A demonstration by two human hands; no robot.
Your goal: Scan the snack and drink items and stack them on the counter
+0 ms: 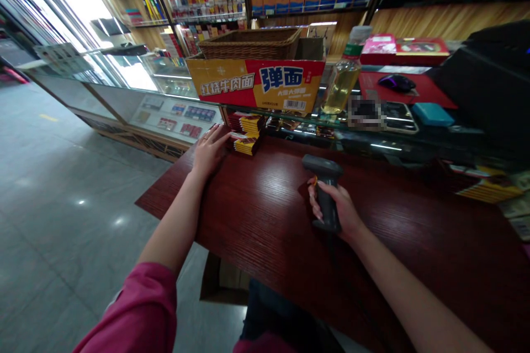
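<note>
Holding the probably light, rigid scanner [323,165], your right hand [344,208] fittingly clasps its handle [328,208]; your left hand [209,150], loosely open, touches packets [247,146].

Left arm [180,218] and right arm [397,281] reach forward, well apart.
Left hand [208,150] palm down, fingers [216,133] extended and slightly spread; right hand [343,207] in a closed grip, its fingers curled, thumb lying across, forearm angled inward.

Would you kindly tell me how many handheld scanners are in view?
1. The dark scanner is in the right hand, over the reddish-brown table; the left hand is at the stacked packs instead. Another could be hidden behind the noodle carton.
</note>
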